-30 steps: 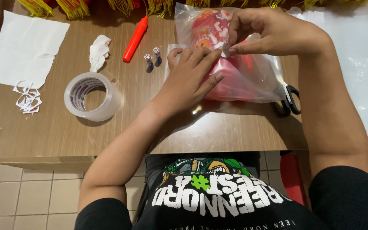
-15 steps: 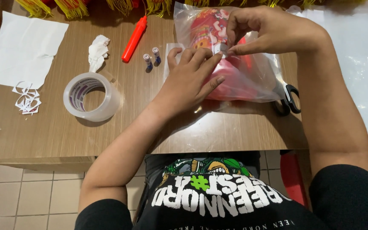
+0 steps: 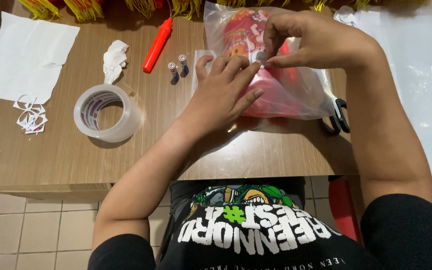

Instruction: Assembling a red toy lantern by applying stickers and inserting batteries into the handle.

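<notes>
Clear plastic bag point(image 3: 296, 97) with a red printed item inside lies on the wooden table point(image 3: 176, 150), far right of centre. Left hand point(image 3: 223, 95) flat on the bag, fingers spread, pressing it down. Right hand point(image 3: 311, 42) at the bag's far edge, thumb and fingertips pinched narrow on a small white piece. Black scissors point(image 3: 337, 117) poke out just right of the bag. Left of it: two small batteries point(image 3: 178, 67), red marker point(image 3: 157, 45), crumpled tissue point(image 3: 114, 59), roll of clear tape point(image 3: 107, 112), white paper sheet point(image 3: 28, 57) with cut scraps point(image 3: 32, 117).
</notes>
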